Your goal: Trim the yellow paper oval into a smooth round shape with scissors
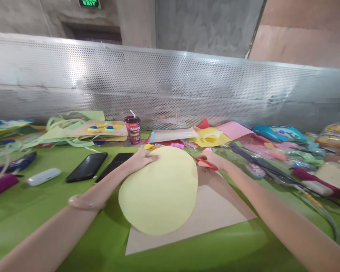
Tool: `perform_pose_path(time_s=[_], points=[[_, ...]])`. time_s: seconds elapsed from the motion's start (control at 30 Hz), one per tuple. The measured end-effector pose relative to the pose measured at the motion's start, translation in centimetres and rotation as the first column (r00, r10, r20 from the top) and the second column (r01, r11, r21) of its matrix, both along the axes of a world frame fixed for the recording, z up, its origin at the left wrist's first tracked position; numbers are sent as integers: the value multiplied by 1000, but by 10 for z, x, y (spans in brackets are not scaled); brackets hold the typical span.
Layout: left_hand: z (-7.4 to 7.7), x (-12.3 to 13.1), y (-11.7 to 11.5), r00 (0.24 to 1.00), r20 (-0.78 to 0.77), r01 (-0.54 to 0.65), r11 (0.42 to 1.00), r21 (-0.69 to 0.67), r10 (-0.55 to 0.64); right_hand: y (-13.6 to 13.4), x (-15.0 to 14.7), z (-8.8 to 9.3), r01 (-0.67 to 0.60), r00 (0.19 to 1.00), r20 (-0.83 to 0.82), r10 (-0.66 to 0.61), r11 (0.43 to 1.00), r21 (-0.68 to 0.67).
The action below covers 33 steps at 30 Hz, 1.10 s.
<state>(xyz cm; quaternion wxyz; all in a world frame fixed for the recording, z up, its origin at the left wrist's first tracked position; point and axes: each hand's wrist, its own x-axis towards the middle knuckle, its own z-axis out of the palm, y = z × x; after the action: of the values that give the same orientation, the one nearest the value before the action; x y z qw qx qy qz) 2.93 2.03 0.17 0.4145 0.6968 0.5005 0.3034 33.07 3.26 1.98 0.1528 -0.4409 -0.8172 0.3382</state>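
Observation:
A large rounded piece of pale yellow paper (160, 190) lies over a beige sheet of paper (215, 207). My left hand (144, 158) grips the upper left edge of the yellow piece, thumb on top and fingers underneath. At the upper right, my right hand (212, 160) is closed around red-handled scissors (208, 164). The scissors' blades point left toward the yellow paper's edge and are partly hidden there. Both sheets seem held together near the top, but I cannot tell for sure.
Two black phones (87, 167) and a white case (44, 176) lie left on the green table (229, 249). A drink cup (133, 129) with a straw stands behind. Paper strips (62, 130), yellow paper scraps (209, 136), and a dark cable (260, 166) surround the work area.

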Motion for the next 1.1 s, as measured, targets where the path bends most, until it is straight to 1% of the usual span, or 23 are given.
perform_pose_path(time_s=[0.17, 0.43, 0.53, 0.7, 0.8, 0.93, 1.1], points=[[1, 1, -1, 1000, 25, 0, 1000, -19, 0, -4, -2, 6, -18, 1000, 18, 18, 1000, -2], [1, 1, -1, 999, 30, -11, 1000, -27, 12, -3, -1, 5, -11, 999, 32, 11, 1000, 1], [0, 0, -1, 1000, 6, -16, 1000, -12, 16, -2, 0, 3, -17, 999, 37, 17, 1000, 15], [-2, -2, 2, 999, -33, -13, 999, 37, 14, 0, 0, -1, 40, 997, 58, -43, 998, 52], [-3, -2, 3, 998, -52, -19, 999, 48, 21, -2, -1, -1, 49, 996, 75, -54, 997, 65], [-4, -2, 4, 997, -73, -36, 998, 42, 39, -3, -1, 1, 54, 994, 96, -60, 996, 65], [-2, -1, 2, 995, -91, -27, 998, 63, 33, -1, -1, 1, 63, 993, 95, -67, 997, 49]])
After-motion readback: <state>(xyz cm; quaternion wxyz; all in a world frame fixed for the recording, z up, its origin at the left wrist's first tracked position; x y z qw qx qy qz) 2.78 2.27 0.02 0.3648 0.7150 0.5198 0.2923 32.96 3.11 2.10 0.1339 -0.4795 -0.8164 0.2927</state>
